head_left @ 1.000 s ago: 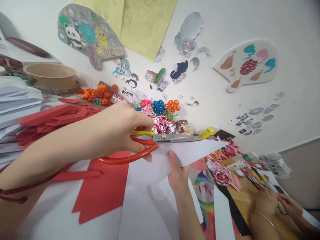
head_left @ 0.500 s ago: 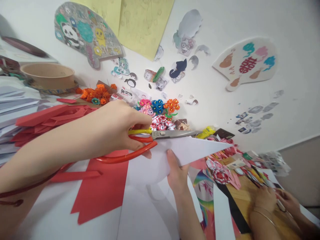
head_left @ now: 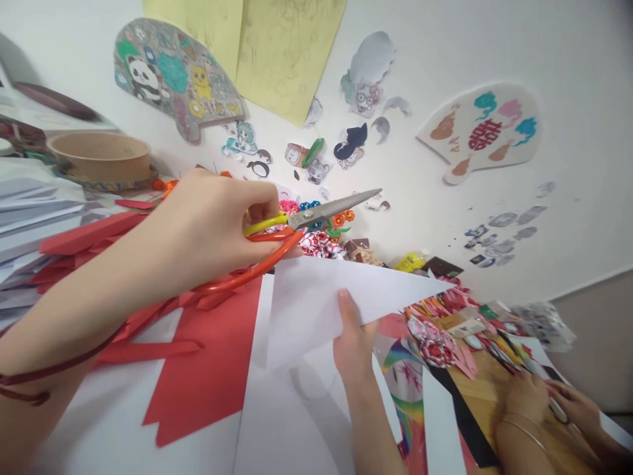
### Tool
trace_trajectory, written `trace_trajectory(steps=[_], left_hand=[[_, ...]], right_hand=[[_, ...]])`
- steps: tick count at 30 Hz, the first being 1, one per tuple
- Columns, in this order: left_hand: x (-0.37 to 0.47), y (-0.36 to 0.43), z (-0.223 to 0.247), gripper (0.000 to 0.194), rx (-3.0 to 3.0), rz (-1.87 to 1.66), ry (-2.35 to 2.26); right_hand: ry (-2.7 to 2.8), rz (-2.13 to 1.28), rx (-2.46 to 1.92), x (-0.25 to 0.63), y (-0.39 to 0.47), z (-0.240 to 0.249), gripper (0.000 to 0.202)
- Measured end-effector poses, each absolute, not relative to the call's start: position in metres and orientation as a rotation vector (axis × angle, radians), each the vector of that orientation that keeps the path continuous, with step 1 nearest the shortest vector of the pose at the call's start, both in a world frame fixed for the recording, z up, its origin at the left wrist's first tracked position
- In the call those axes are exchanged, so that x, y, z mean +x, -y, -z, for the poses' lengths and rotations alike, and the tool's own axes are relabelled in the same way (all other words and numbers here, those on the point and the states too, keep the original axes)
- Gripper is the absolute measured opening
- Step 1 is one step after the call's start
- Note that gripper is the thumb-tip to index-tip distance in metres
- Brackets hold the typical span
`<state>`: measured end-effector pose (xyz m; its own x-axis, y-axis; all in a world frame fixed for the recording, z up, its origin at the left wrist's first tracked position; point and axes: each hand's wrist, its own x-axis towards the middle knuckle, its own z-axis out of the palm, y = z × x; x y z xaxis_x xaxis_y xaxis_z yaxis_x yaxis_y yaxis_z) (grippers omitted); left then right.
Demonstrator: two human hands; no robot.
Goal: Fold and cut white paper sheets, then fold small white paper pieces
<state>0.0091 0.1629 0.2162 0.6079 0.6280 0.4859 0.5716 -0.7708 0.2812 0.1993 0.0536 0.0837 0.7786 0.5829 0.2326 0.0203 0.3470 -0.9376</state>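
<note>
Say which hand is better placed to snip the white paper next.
Probably the left hand: it holds the scissors, blades clear of the upper edge of the white paper, while the right hand grips that sheet.

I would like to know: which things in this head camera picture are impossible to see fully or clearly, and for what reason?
All in the head view:
Right hand: most fingers are hidden behind the white paper.
Scissors: the yellow handle is partly covered by the left hand.
Yellow sheets: cut off by the top edge; their marks are too faint.
Co-worker's hands: what they hold is partly covered by fingers and too small.
</note>
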Motion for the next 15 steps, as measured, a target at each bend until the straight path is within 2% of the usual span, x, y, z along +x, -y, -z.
trace_trajectory(steps=[8, 12, 15], left_hand=[[0.006, -0.166, -0.212, 0.046, 2.845, -0.917, -1.341], [0.009, -0.167, -0.207, 0.03, 2.949, -0.919, -1.414], [0.012, -0.173, -0.201, 0.022, 2.986, -1.078, -1.554]], right_hand=[[0.371, -0.374, -1.098, 0.207, -0.059, -0.088, 0.073], [0.308, -0.486, -1.053, 0.219, -0.061, -0.091, 0.066], [0.24, -0.577, -0.998, 0.226, -0.064, -0.091, 0.054]])
